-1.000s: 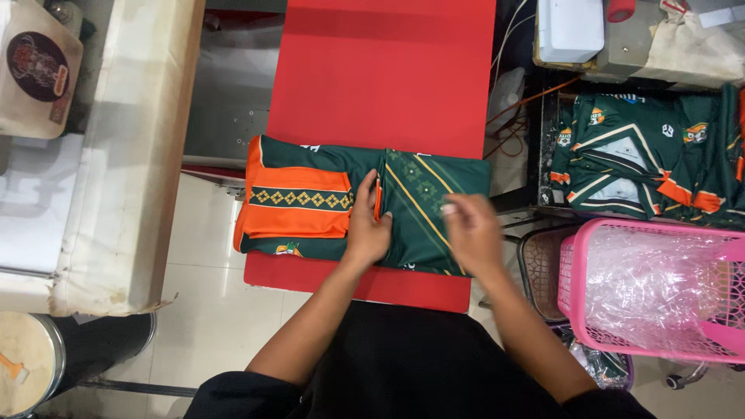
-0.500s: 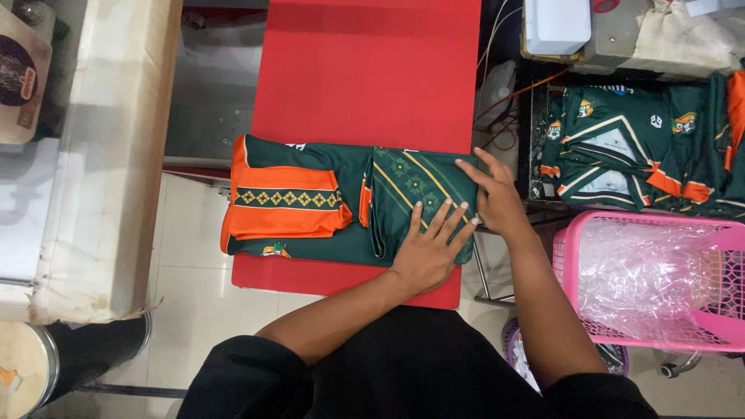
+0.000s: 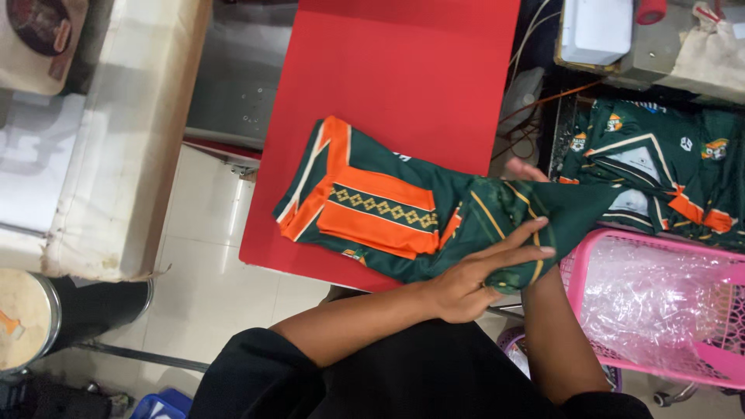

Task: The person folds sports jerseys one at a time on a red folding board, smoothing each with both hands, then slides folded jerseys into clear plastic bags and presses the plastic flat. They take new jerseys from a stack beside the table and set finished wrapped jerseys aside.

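A garment workshop: stacked jerseys (image 3: 660,167) (green and orange), a red folding table (image 3: 403,85), a sewing machine (image 3: 596,29).

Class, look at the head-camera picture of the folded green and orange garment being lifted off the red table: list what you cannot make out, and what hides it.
- Right hand: head view, only fingertips show; the garment covers the rest.
- Left hand: palm hidden against the cloth.
- Pink basket: cut off by the right edge; crumpled clear plastic hides its inside.
- Garment's underside: hidden by its own folds.
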A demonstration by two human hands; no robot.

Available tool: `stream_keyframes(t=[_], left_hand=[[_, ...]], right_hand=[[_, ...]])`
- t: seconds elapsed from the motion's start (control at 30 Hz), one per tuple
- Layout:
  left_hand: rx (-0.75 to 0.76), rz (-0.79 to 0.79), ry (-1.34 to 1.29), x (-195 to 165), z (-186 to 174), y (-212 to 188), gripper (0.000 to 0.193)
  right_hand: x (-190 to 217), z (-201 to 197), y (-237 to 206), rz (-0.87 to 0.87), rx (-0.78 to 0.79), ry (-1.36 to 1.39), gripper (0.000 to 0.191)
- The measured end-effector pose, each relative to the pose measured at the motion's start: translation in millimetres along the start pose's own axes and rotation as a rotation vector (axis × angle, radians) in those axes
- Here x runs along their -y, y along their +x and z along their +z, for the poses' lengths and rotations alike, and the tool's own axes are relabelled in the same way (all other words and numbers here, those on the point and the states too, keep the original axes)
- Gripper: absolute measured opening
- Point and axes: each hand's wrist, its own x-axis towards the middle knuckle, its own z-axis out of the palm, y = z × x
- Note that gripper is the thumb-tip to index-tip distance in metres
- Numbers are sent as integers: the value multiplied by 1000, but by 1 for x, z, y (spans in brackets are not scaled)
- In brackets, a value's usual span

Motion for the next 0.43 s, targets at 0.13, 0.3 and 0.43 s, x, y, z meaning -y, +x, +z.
stream_keyframes(t=[0.13, 0.3, 0.43], left_hand=[[-293, 175, -94, -4, -10, -23, 52], [-826, 85, -560, -19, -48, -88, 66], [-1246, 15, -651, -18, -101, -123, 73]], right_hand=[[11, 44, 26, -86, 44, -93, 41], [-12, 120, 80, 14, -80, -683, 31], [-52, 205, 134, 185, 127, -1209, 42]])
